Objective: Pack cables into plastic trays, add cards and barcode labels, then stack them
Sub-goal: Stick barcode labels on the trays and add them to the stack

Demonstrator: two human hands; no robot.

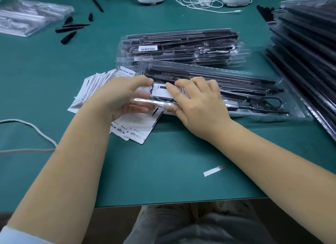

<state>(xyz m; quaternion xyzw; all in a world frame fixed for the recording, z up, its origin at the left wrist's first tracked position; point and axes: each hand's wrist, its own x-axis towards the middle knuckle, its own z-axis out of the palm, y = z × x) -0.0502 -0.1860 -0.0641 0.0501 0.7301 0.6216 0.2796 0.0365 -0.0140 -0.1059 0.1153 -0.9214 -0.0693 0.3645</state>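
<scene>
Table [54, 76]: a green surface carried everything.
Right-hand stack [309, 43]: filled trays piled tall at the table's right edge.
Middle stack [181, 49]: packed trays, the top one bearing a barcode label [148, 48].
Front tray [254, 90]: a clear tray with black cables lay tilted against the middle stack.
Cards [94, 87]: a fanned pile lay under the left arm.
Left hand [123, 96]: fingers curled round the front tray's left end.
Right hand [198, 101]: close beside the left hand, fingertips pressed a white card [161, 92] onto the tray.

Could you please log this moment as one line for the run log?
step: card insertion | left hand: holds tray edge | right hand: presses card into tray | stack: behind
</scene>
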